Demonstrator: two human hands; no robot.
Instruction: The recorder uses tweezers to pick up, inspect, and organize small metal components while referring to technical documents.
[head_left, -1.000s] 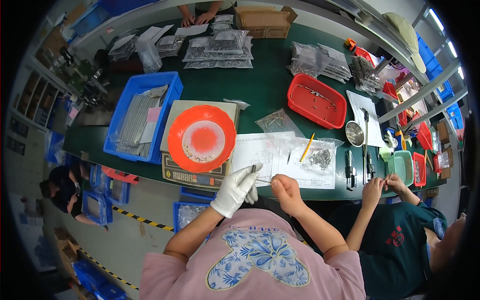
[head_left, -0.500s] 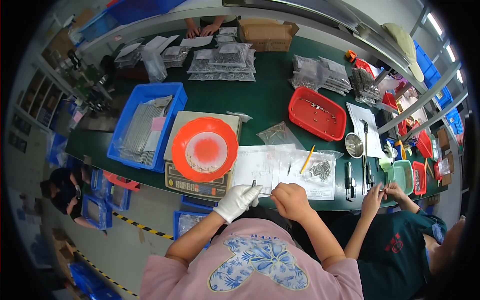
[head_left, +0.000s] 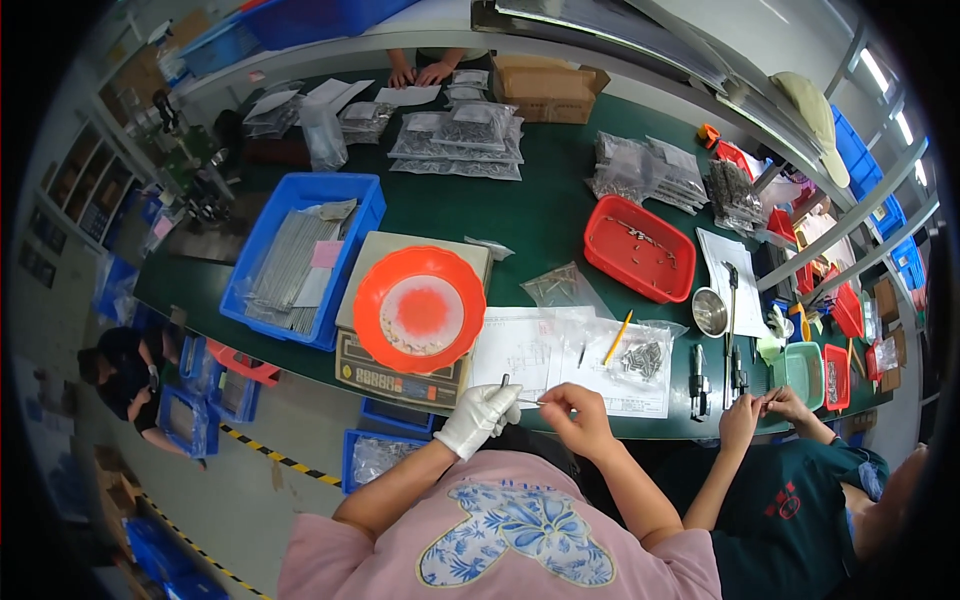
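Observation:
My left hand [head_left: 480,420], in a white glove, is closed on a small dark metal pin [head_left: 505,380] whose end sticks up from the fingers. A thin metal rod [head_left: 530,402] spans the gap between my two hands. Its right end is pinched in the fingers of my bare right hand [head_left: 578,416]. Both hands are over the table's front edge, before printed drawing sheets [head_left: 510,345]. On the sheets lie a yellow pencil [head_left: 618,338] and a clear bag of small metal pins [head_left: 642,360]. Left of them, an orange bowl [head_left: 370,305] rests on a weighing scale [head_left: 400,385].
A blue bin [head_left: 232,300] of bagged rods stands at the left, a red tray [head_left: 640,285] with a few metal pieces at the right. Bagged parts [head_left: 455,150] are stacked farther back. At my right, a co-worker's hands [head_left: 745,418] work close by; another person's hands [head_left: 420,75] are across the table.
The whole view has shifted slightly, so the table appears a little lower. My right fingers have loosened slightly around the rod's end. The co-worker's hands at the right have come closer together.

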